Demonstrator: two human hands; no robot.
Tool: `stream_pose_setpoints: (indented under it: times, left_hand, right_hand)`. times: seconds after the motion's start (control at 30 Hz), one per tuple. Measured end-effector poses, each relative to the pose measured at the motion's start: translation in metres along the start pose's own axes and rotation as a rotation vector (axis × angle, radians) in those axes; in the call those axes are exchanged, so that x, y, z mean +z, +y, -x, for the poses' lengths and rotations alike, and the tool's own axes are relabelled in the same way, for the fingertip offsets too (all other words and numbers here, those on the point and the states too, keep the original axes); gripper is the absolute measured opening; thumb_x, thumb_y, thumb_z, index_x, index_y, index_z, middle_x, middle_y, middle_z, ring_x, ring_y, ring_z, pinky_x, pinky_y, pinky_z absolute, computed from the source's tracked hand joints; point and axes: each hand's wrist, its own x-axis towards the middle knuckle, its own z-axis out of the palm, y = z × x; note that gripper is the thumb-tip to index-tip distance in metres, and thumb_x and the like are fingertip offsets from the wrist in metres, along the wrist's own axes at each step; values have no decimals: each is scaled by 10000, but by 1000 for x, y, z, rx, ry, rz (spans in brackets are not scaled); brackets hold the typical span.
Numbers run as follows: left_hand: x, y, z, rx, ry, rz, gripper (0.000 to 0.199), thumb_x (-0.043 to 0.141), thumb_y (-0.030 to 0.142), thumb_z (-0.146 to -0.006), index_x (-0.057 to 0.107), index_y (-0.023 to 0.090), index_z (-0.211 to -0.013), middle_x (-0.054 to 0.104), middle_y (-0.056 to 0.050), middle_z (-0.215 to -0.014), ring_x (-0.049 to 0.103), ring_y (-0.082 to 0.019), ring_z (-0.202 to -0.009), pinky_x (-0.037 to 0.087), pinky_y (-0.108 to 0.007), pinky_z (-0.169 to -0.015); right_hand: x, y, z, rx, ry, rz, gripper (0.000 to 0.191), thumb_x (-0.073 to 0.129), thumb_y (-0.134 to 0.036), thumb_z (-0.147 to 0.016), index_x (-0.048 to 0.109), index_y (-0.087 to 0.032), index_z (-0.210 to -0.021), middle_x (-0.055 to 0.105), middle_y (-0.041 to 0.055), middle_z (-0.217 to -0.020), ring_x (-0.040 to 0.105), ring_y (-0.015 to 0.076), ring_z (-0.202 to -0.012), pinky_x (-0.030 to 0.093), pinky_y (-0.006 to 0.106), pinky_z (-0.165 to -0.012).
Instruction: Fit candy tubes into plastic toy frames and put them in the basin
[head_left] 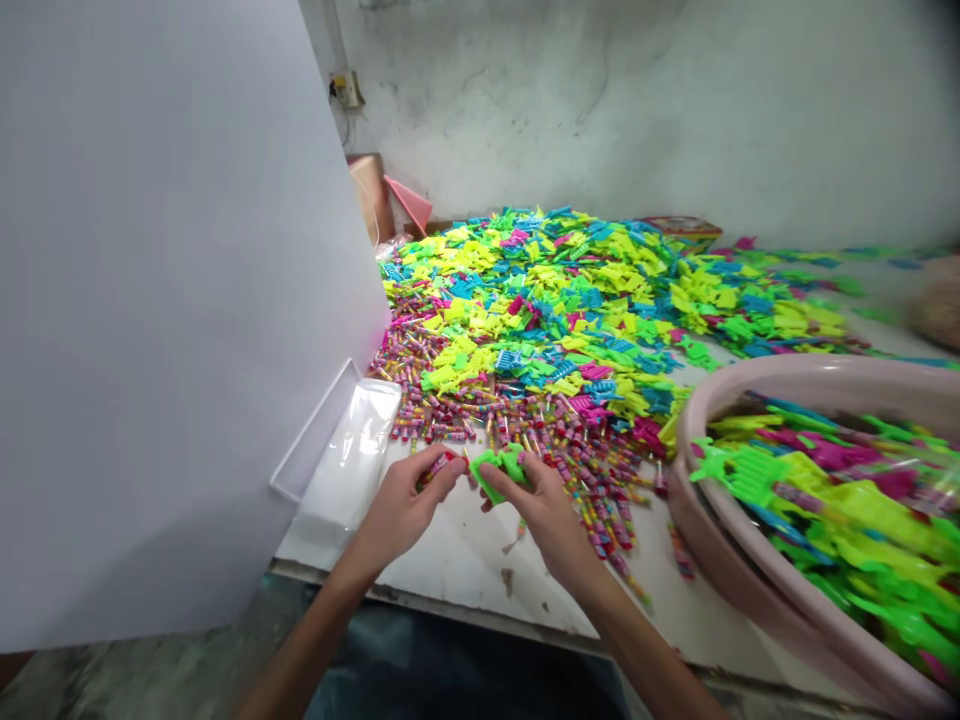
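Observation:
My left hand (pixel 401 505) is closed around a small candy tube (pixel 444 464) in a pink-and-red wrapper, most of it hidden by the fingers. A bright green plastic toy piece (pixel 489 480) is pinched in my right hand (pixel 547 510); its exact shape is partly covered. The two hands are close together but apart, above the front of the white table (pixel 480 570). Just beyond them lie many candy tubes (pixel 600 480) filled with coloured sweets. Behind those rises a large heap of plastic toy pieces (pixel 555 290) in yellow, green, blue and pink.
At the right stands a pink tub (pixel 720 540) filled with toy pieces and some candy tubes. Clear plastic bags (pixel 360 440) lie to the left of my hands. A tall white panel (pixel 165 300) blocks the left side. A wall (pixel 637 120) closes off the back.

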Motion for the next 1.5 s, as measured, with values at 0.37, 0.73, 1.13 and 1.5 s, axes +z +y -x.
stream_pose_setpoints:
  times: [0.37,0.73,1.13,1.5]
  left_hand:
    - [-2,-14,-8,64,53,-172,364,430,476,-963,558,175,-804,506,23,-716,475,-130,-691,362,-239,-639]
    - [3,-62,-20,135,324,-554,135,522,264,-926,603,202,-1014,681,-52,-1022,608,-229,-996,383,-391,-928]
    - [37,-26,9,181,259,-143,169,503,320,-961,604,222,-1053,640,-16,-921,603,-129,-808,464,-221,-671]
    - [23,-9,15,169,236,-181,186,448,309,-988,584,208,-1064,608,-36,-970,592,-152,-920,456,-257,-814]
  right_hand:
    - [-3,26,-13,-34,14,113,414,694,-587,-771,674,-175,-804,671,34,-784,601,181,-713,495,266,-596]
    - [-14,29,-8,156,-158,121,480,600,-653,-810,647,-184,-894,588,19,-716,539,133,-538,454,222,-396]
    - [-4,17,-1,180,-124,-137,394,741,-430,-780,627,-283,-1128,596,15,-922,550,136,-709,437,184,-483]
    - [-5,18,4,70,-81,-99,278,724,-433,-803,673,-196,-939,567,10,-808,516,138,-702,487,216,-544]
